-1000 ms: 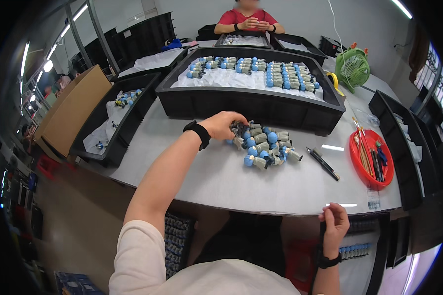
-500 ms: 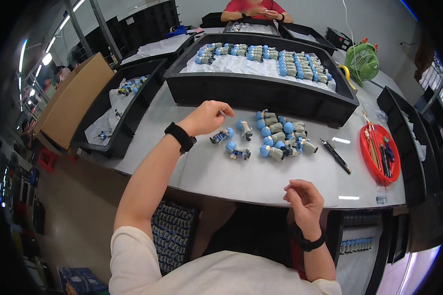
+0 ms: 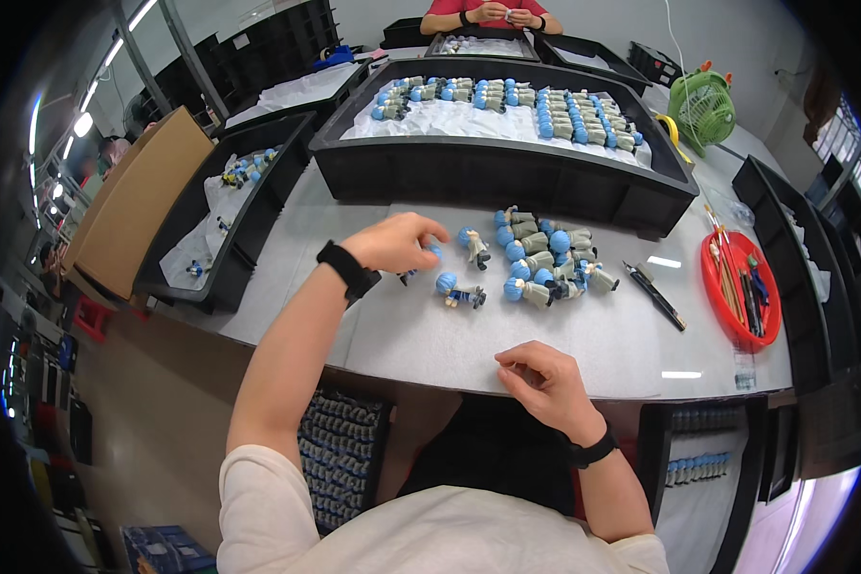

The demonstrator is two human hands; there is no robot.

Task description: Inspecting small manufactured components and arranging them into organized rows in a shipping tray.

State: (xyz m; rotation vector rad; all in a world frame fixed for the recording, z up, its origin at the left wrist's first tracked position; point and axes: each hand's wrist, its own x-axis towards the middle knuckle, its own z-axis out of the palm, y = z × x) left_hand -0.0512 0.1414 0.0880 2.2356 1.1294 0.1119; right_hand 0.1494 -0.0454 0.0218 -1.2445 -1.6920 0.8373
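My left hand (image 3: pixel 399 242) reaches over a small blue-haired figurine in dark blue clothes (image 3: pixel 433 253), mostly hidden beneath it; the visible fingers are bent but apart. Just right of it lie a blue-haired figurine in a light grey coat (image 3: pixel 473 246) and another dark-blue-clothed figurine (image 3: pixel 460 290). A cluster of several grey-coated figurines (image 3: pixel 538 256) lies farther right on the white table. Near the table's front edge, my right hand (image 3: pixel 542 383) hovers with nothing in it, thumb and curled fingers apart.
A large black tray (image 3: pixel 507 177) holding rows of figurines stands behind. Another black tray (image 3: pixel 263 225) is at left. A black pen (image 3: pixel 655 296) and a red basket of tools (image 3: pixel 767 335) lie at right. A green fan (image 3: pixel 702 110) and a person in red (image 3: pixel 445 21) are beyond.
My left hand has come down and slightly left over the dark-blue-clothed figurine, covering most of it. My right hand has moved left along the table's front edge.
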